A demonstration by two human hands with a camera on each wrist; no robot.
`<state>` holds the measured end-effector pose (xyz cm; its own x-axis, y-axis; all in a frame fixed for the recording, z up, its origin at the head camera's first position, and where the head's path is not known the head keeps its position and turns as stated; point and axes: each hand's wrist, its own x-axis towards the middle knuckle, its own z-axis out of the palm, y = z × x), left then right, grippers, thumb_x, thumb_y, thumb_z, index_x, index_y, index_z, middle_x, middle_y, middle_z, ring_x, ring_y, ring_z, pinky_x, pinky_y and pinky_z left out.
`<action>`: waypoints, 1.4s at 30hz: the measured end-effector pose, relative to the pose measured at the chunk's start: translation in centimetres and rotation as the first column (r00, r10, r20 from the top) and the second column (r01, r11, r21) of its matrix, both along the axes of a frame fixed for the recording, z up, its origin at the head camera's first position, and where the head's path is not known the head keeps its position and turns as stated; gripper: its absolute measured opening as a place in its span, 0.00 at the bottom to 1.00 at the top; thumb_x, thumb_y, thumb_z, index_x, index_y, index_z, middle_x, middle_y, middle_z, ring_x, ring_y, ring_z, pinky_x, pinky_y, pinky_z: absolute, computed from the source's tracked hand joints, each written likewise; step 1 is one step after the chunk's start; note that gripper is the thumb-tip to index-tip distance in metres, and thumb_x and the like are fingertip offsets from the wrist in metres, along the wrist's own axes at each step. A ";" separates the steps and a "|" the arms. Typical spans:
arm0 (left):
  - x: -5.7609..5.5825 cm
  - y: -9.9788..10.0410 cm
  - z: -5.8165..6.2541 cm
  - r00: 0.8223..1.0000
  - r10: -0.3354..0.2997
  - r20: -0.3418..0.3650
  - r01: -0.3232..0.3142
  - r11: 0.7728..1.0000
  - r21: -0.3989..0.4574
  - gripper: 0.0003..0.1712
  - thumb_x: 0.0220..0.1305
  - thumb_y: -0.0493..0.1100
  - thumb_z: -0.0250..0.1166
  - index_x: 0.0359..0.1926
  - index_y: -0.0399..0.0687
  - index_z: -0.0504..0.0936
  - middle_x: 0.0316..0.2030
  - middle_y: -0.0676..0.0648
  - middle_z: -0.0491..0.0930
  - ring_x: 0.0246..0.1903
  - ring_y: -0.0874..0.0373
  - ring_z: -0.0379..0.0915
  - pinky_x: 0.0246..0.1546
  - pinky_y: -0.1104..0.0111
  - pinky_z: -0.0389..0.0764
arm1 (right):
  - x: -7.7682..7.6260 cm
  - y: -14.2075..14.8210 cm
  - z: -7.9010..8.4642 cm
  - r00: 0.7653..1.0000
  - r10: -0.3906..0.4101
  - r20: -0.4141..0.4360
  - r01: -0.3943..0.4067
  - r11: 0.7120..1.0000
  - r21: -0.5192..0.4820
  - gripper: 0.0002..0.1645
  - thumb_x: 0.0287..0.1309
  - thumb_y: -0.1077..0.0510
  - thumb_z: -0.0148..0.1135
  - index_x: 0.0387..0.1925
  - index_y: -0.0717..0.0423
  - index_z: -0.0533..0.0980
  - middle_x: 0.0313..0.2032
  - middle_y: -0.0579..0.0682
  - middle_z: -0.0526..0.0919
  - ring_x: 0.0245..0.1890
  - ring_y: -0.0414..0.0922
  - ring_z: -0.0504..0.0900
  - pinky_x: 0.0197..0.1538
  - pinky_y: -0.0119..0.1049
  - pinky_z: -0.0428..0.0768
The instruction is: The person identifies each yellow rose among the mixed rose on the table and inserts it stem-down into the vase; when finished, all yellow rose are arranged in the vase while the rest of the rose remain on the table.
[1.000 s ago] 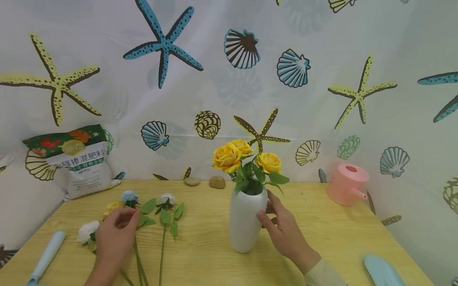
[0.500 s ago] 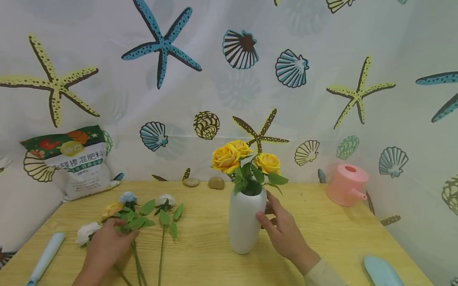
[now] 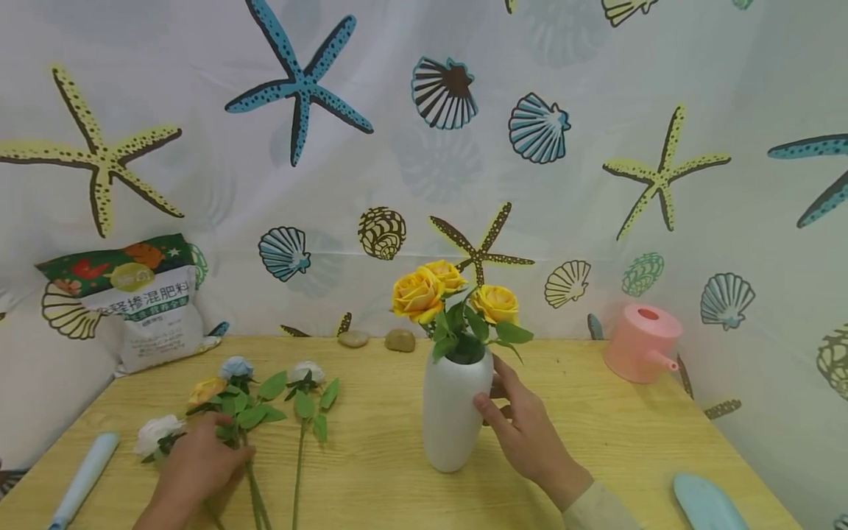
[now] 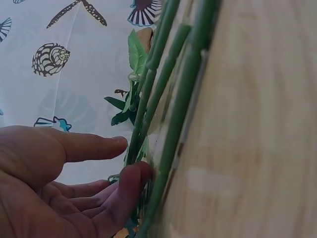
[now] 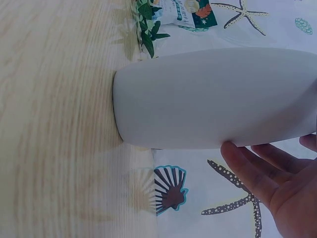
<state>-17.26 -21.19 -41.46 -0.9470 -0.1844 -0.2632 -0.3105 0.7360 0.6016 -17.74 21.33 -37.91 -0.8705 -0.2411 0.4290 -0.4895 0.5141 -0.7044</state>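
Observation:
My right hand (image 3: 530, 427) holds the right side of a white vase (image 3: 453, 412), thumb at the front and fingers towards the back. Yellow roses (image 3: 417, 294) with green leaves stand in the vase, which rests on the table. On the left, my left hand (image 3: 199, 460) is among the stems of loose artificial roses: a white rose (image 3: 157, 434), a yellow rose (image 3: 206, 391) and a blue rose (image 3: 236, 367). In the left wrist view its thumb and fingers are apart beside green stems (image 4: 173, 119). Another white rose (image 3: 307, 372) lies just right of these.
A fertilizer bag (image 3: 159, 316) leans at the back left, with stones (image 3: 400, 339) along the back edge. A pink watering can (image 3: 642, 342) stands at the back right. A light blue handle (image 3: 86, 471) lies left; a light blue tool (image 3: 709, 504) lies front right.
My left hand has lowered from above the roses to the stems, moving slightly left, and the left white rose has shifted a little left. The right hand and vase stay put.

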 end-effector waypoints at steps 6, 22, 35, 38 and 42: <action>-0.2 0.1 -0.4 0.999 0.027 0.025 -0.028 0.997 0.070 0.44 0.62 0.44 0.71 0.67 0.24 0.58 0.19 0.48 0.84 0.21 0.55 0.80 0.31 0.58 0.79 | 0.0 -0.1 -0.1 1.000 0.000 0.012 0.000 1.000 0.002 0.34 0.76 0.50 0.53 0.76 0.54 0.59 0.55 0.56 0.83 0.50 0.52 0.85 0.40 0.30 0.85; 0.3 -0.3 1.9 0.996 0.020 -0.085 -0.005 0.985 0.173 0.48 0.62 0.43 0.70 0.70 0.21 0.54 0.27 0.49 0.87 0.27 0.57 0.85 0.52 0.40 0.75 | 0.0 0.2 0.0 1.000 0.006 -0.011 -0.006 1.000 0.005 0.34 0.76 0.50 0.53 0.75 0.55 0.58 0.55 0.57 0.83 0.50 0.52 0.85 0.39 0.30 0.85; 0.6 2.2 5.2 0.978 0.070 -0.197 -0.019 0.968 0.251 0.46 0.65 0.46 0.70 0.73 0.31 0.56 0.36 0.47 0.88 0.29 0.57 0.86 0.37 0.60 0.83 | -0.1 0.3 0.1 1.000 0.015 0.022 -0.015 1.000 -0.001 0.34 0.76 0.49 0.53 0.76 0.54 0.58 0.55 0.57 0.82 0.51 0.52 0.84 0.40 0.29 0.85; 0.9 3.4 6.0 0.964 0.088 -0.249 -0.015 0.959 0.281 0.43 0.65 0.45 0.69 0.72 0.33 0.58 0.38 0.47 0.87 0.29 0.61 0.85 0.34 0.64 0.83 | -0.2 0.3 0.1 1.000 0.019 0.020 -0.019 1.000 0.002 0.34 0.76 0.49 0.53 0.76 0.54 0.58 0.55 0.57 0.82 0.51 0.53 0.84 0.40 0.29 0.85; 1.5 5.8 7.3 0.928 0.146 -0.342 -0.017 0.935 0.354 0.38 0.66 0.41 0.69 0.71 0.37 0.62 0.39 0.47 0.86 0.29 0.66 0.83 0.32 0.68 0.85 | -0.1 0.3 0.2 1.000 0.018 0.023 -0.018 1.000 0.002 0.34 0.76 0.48 0.53 0.76 0.53 0.58 0.54 0.56 0.83 0.51 0.52 0.84 0.40 0.30 0.85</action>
